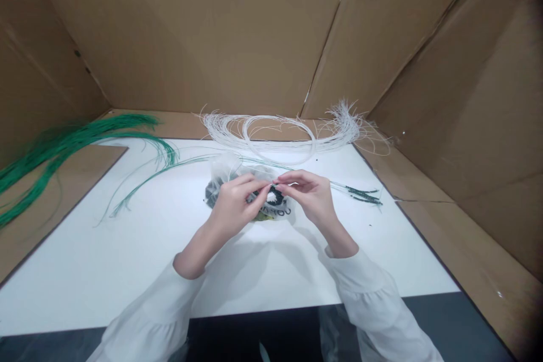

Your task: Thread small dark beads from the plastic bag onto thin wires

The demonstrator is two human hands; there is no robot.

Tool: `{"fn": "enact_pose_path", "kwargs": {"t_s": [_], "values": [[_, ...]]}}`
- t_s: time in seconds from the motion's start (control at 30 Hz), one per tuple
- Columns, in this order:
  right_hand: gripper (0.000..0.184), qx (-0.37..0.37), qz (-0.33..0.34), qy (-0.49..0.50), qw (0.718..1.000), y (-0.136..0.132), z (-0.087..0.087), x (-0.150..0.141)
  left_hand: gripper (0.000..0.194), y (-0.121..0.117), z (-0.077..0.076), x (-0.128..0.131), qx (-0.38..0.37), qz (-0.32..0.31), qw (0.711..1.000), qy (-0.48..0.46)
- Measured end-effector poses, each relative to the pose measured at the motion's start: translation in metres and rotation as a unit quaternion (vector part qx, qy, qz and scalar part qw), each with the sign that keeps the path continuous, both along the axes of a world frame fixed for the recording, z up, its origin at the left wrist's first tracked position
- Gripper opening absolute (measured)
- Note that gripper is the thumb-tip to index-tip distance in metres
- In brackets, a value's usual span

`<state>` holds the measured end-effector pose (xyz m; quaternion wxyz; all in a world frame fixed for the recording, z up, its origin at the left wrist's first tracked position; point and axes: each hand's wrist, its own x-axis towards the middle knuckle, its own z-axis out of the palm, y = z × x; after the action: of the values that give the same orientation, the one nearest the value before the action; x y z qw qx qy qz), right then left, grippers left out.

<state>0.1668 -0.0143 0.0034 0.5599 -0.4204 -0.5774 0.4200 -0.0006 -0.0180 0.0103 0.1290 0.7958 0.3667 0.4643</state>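
Fine-strand handling, as judged, req'd steady wrists, tips kept close & light, even tension so nothing slipped or kinked. L hand [233, 201] and R hand [313, 195] each held a narrow thumb-index pinch, apparently on the green strands [146, 179]; exact item at the tips was too small to confirm. Pinch pts. sat nearly touching, over the plastic bag [224, 168] w/ its dark contents [211, 195]. Strands ran from L of bag, behind it, & out past R hand to dark-covered ends [368, 198]. White bundle [350, 130] lay apart at rear; green bundle [110, 124], far L.
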Motion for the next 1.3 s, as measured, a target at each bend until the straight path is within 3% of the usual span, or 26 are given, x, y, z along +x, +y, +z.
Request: {"fn": "enact_pose_path", "kwargs": {"t_s": [0.3, 0.63, 1.0, 1.3], "values": [[0.01, 0.056, -0.02, -0.058, 0.997, -0.0028, -0.0007, -0.0011, 0.018, 0.002, -0.0077, 0.0003, 0.057, -0.009, 0.997, 0.042], [0.007, 0.101, -0.035, -0.11, 0.988, -0.0069, 0.0029, -0.0018, 0.02, 0.0028, -0.0085, -0.0005, 0.037, -0.025, 0.997, 0.065], [0.008, 0.069, -0.027, -0.054, 0.996, -0.0045, -0.0012, -0.0015, 0.02, 0.0003, -0.0057, 0.0004, 0.011, -0.033, 0.999, 0.032], [0.007, 0.094, -0.031, -0.094, 0.991, -0.0069, 0.0019, -0.0017, 0.021, 0.0007, -0.0054, 0.0, 0.01, -0.025, 0.998, 0.054]]}}
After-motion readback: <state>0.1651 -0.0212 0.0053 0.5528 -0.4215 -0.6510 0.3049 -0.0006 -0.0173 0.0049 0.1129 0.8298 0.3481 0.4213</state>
